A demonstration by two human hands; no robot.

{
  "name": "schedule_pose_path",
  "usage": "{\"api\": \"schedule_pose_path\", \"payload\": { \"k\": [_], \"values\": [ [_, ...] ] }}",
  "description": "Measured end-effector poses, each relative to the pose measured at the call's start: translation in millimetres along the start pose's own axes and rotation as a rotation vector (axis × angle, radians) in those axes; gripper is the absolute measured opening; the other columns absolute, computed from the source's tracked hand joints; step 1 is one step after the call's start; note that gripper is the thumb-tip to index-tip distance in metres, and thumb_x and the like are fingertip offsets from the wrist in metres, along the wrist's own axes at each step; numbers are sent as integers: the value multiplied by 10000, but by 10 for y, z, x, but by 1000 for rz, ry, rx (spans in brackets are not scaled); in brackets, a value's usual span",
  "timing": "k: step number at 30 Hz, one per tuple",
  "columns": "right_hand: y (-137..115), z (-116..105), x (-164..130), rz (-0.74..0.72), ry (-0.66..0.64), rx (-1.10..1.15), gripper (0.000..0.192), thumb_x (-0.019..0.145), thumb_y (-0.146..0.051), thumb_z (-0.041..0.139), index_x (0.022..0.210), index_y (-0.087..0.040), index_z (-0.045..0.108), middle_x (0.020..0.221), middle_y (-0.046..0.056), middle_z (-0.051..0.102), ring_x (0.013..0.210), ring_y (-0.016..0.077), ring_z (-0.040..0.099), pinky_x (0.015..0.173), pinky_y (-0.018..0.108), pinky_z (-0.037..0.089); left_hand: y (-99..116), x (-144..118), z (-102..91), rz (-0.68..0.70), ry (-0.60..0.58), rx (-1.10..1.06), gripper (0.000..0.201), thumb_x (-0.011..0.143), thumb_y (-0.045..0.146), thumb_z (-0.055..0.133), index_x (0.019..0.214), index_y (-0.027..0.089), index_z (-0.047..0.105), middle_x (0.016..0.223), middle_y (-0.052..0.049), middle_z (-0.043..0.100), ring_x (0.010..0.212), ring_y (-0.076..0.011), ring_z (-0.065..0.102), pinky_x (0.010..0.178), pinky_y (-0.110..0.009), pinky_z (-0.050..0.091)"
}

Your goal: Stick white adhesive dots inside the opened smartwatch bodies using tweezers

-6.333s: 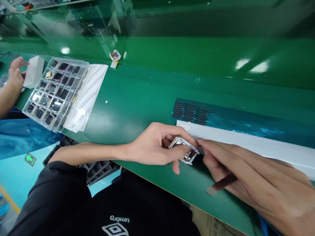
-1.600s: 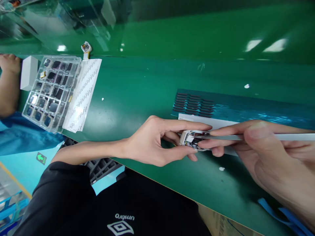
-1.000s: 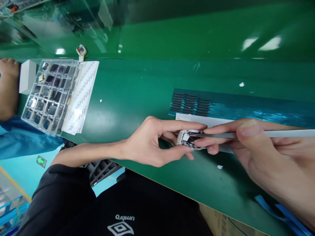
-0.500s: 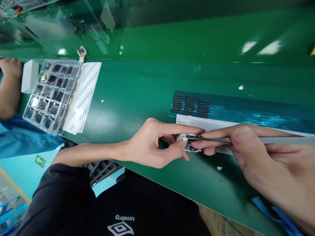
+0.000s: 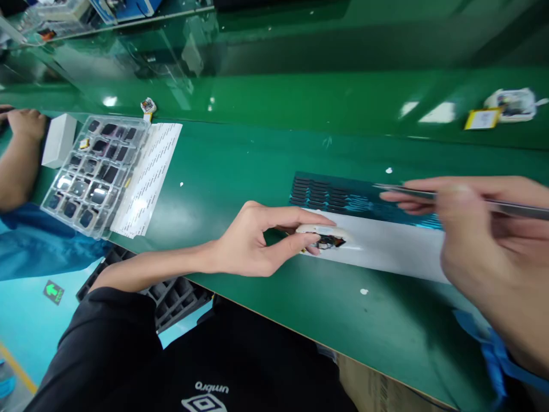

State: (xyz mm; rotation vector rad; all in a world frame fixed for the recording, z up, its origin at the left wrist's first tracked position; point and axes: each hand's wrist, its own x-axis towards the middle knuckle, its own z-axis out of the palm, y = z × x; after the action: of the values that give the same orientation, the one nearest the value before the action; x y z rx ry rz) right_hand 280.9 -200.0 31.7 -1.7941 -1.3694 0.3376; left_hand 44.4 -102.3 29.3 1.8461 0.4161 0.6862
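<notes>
My left hand [image 5: 257,243] is reaching out from my black-sleeved arm, forearm bare and stretched low; its index finger is lying straight while the thumb is pinching in beneath it, the other fingers curling under; my right hand [image 5: 480,240] is hovering higher and blurred, thumb and fingertips pinching together, pointing leftward, wrist cocked toward me.

Left hand [image 5: 257,243] pinching a small white open casing [image 5: 322,236] between thumb and forefinger, resting on a white strip [image 5: 386,254] | right hand [image 5: 484,252] gripping tweezers [image 5: 429,194], tips hovering over a blue sheet of dark pads [image 5: 330,194], apart from the casing | clear compartment tray [image 5: 92,171] lying far left on the green bench [image 5: 240,171], another person's hand [image 5: 26,123] beside it.
</notes>
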Motion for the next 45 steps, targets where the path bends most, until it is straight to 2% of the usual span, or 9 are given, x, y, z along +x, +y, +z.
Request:
{"api": "schedule_pose_path", "payload": {
  "k": [3, 6, 8, 13, 18, 26, 39, 43, 45],
  "values": [
    [97, 69, 102, -84, -55, -48, 291, 1027, -491, 609, 1037, -264, 791, 1033, 60, 832, 953, 233, 784, 858, 405, 615, -49, 86, -30, 124, -46, 188, 204, 1041, 255, 608, 1087, 136, 768, 1004, -68, 854, 778, -123, 784, 706, -230, 604],
    [210, 127, 157, -123, -101, -47, 298, 1015, -485, 595, 984, -273, 803, 1036, 39, 836, 975, 230, 787, 870, 391, 615, -177, 238, -47, 217, -119, 364, 238, 1070, 281, 543, 1120, 153, 738, 1141, -93, 833, 1101, -198, 774, 1028, -358, 581],
    [257, 150, 169, -140, -105, -56, 303, 1014, -473, 583, 983, -271, 807, 1054, 40, 836, 984, 231, 787, 862, 387, 612, -282, 346, -61, 222, -183, 433, 270, 1085, 284, 491, 1182, 158, 709, 1222, -110, 808, 1236, -228, 728, 1112, -415, 539],
    [298, 162, 188, -167, -118, -66, 289, 1012, -447, 587, 1006, -266, 812, 1066, 46, 835, 975, 229, 787, 845, 379, 607, -464, 463, -117, 108, -346, 412, 349, 1113, 280, 389, 1267, 122, 659, 1354, -160, 749, 1307, -227, 692, 1063, -373, 566],
    [324, 180, 237, -189, -115, -77, 300, 1010, -431, 591, 969, -251, 828, 1033, 57, 838, 960, 229, 792, 858, 385, 627, -545, 446, -109, 148, -319, 380, 346, 1113, 275, 391, 1282, 121, 652, 1381, -167, 726, 1369, -226, 649, 1142, -384, 525],
    [222, 197, 230, -318, -47, -165, 235, 1021, -335, 620, 955, -272, 836, 981, 36, 839, 909, 220, 787, 791, 367, 626, -634, 508, -67, 189, -350, 433, 324, 1106, 260, 376, 1199, 152, 667, 1292, -142, 741, 1309, -234, 667, 1088, -388, 525],
    [298, 254, 280, -581, 165, -260, 144, 992, -176, 687, 1037, -252, 801, 964, 19, 841, 828, 182, 776, 746, 334, 635, -678, 498, -82, 229, -347, 480, 354, 1122, 281, 349, 1220, 132, 655, 1335, -162, 728, 1304, -251, 671, 1081, -403, 511],
    [280, 140, 275, -616, 203, -270, 226, 975, -129, 699, 1122, -278, 786, 1003, 24, 840, 870, 193, 787, 774, 358, 638, -459, 404, -97, 352, -327, 578, 288, 1089, 202, 399, 1185, 180, 670, 1316, -117, 761, 1317, -233, 672, 1099, -392, 492],
    [262, 104, 250, -640, 197, -256, 320, 947, -101, 728, 1195, -300, 769, 1050, 28, 838, 891, 198, 791, 804, 373, 648, -215, 348, -143, 456, -219, 563, 271, 1065, 158, 426, 1139, 223, 679, 1278, -62, 787, 1217, -209, 712, 1053, -385, 498]
  ]
}}
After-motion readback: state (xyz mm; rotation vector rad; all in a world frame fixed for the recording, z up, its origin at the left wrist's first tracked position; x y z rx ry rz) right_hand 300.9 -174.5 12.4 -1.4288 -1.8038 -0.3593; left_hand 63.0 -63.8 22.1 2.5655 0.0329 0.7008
